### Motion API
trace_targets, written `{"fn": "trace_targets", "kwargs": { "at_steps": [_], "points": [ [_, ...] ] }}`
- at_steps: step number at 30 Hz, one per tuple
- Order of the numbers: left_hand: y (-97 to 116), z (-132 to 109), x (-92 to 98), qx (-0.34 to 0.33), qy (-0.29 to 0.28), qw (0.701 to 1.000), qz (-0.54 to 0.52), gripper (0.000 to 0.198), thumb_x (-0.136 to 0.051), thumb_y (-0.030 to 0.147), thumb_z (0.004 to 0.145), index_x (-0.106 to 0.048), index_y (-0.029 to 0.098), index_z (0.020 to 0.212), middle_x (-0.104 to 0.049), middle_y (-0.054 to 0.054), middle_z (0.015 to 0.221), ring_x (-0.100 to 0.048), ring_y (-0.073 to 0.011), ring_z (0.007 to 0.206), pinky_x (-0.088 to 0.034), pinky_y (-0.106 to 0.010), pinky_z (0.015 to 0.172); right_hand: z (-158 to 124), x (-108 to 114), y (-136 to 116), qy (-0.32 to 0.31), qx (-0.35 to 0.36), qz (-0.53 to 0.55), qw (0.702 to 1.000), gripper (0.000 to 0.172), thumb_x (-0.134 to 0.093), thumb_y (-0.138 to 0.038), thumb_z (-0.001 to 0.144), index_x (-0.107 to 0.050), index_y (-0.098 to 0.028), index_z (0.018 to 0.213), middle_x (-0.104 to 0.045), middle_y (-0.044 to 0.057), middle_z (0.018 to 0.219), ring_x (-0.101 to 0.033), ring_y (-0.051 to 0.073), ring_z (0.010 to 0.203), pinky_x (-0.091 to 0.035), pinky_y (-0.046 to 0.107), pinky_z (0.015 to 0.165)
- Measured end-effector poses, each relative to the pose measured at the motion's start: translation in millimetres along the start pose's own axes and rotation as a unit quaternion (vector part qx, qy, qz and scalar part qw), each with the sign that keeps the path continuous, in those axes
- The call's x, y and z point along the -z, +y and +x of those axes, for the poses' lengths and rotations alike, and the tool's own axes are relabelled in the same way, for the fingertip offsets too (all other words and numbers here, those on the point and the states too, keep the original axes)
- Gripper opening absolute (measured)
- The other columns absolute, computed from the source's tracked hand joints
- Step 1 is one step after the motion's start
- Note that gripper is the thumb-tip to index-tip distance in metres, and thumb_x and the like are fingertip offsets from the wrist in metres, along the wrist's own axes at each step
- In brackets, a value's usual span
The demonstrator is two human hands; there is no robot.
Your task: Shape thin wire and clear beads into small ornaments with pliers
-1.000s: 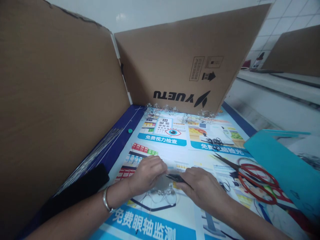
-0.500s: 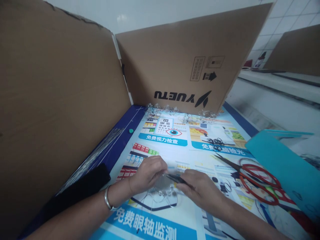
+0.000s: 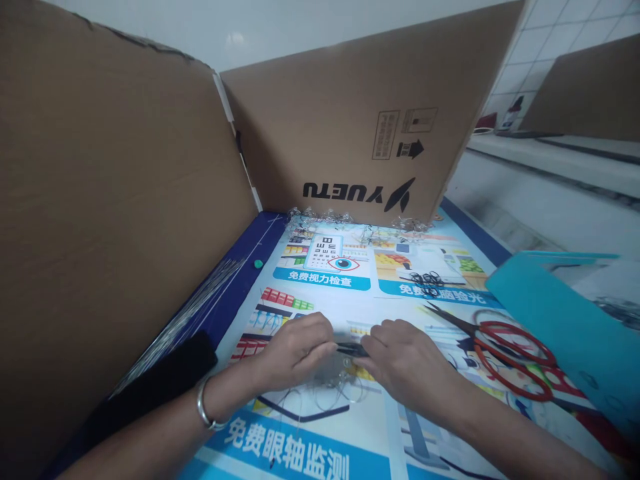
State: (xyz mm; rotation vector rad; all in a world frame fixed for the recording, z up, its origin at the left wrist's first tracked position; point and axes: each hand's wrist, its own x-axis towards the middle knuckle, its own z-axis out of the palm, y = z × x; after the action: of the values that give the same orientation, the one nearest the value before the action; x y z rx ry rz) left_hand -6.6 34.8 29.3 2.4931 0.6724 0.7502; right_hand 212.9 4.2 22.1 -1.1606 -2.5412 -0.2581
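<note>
My right hand (image 3: pixel 405 353) is closed round small dark pliers (image 3: pixel 351 349), their narrow jaws pointing left. My left hand (image 3: pixel 297 350), with a silver bangle on its wrist, pinches thin wire at the tips of the jaws. Below the fingers hang fine wire loops (image 3: pixel 327 393) with small clear beads on them; the exact spot gripped is hidden by the fingers. To the right of my right hand lie scissors (image 3: pixel 505 347) with red-orange handles, blades toward the upper left.
Cardboard panels (image 3: pixel 350 120) wall off the left and back. Several wire pieces (image 3: pixel 325 217) lie along the back panel. Black coils (image 3: pixel 426 280) rest on the printed sheet. A turquoise folder (image 3: pixel 560 320) stands right; a black object (image 3: pixel 160 380) and wire strands (image 3: pixel 185 313) lie left.
My right hand has turned, its fingers now higher round the pliers, and the jaws lie more level. The wire loops have shifted slightly below my hands. The view has moved a little.
</note>
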Motion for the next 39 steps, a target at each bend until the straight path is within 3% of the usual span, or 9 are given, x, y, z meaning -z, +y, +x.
{"fn": "trace_targets", "kwargs": {
  "at_steps": [6,13,30,39],
  "points": [
    [-6.4,-2.1,-5.0,-0.025,0.023,0.998,-0.06,0.025,-0.033,0.024,0.094,-0.05,0.015,0.079,-0.055,-0.006,0.08,-0.049,-0.0149,0.077,-0.041,-0.027,0.071,1.0,6.5,3.1,-0.09,-0.035,0.048,0.994,0.024,-0.054,-0.039,0.085,-0.06,-0.019,0.074,-0.062,0.002,0.071,-0.054,0.019,0.066,-0.029,0.03,0.06],
    [-12.5,-4.2,-6.2,-0.08,0.043,0.994,-0.053,0.02,-0.036,0.021,0.094,-0.051,0.016,0.081,-0.056,-0.007,0.08,-0.05,-0.015,0.077,-0.042,-0.027,0.07,2.0,11.8,2.4,-0.17,-0.074,0.135,0.973,0.03,-0.045,-0.042,0.089,-0.063,-0.018,0.084,-0.065,0.005,0.079,-0.057,0.02,0.074,-0.035,0.028,0.063],
    [-17.0,-1.1,-4.8,-0.146,0.047,0.987,-0.042,0.028,-0.035,0.028,0.095,-0.054,0.015,0.079,-0.059,-0.007,0.075,-0.054,-0.0151,0.073,-0.044,-0.026,0.067,-0.8,0.4,7.4,-0.14,-0.048,0.266,0.953,0.031,-0.042,-0.037,0.09,-0.059,-0.017,0.071,-0.06,0.002,0.069,-0.054,0.014,0.066,-0.032,0.024,0.059],
    [-19.0,-3.0,-3.2,-0.149,0.018,0.989,-0.012,0.024,-0.038,0.026,0.094,-0.056,0.017,0.081,-0.063,-0.007,0.081,-0.056,-0.0153,0.076,-0.043,-0.028,0.069,-0.8,-3.8,5.0,-0.16,-0.088,0.392,0.902,0.036,-0.046,-0.037,0.087,-0.046,-0.018,0.057,-0.044,-0.004,0.056,-0.042,0.01,0.054,-0.026,0.022,0.05]
  ]
}}
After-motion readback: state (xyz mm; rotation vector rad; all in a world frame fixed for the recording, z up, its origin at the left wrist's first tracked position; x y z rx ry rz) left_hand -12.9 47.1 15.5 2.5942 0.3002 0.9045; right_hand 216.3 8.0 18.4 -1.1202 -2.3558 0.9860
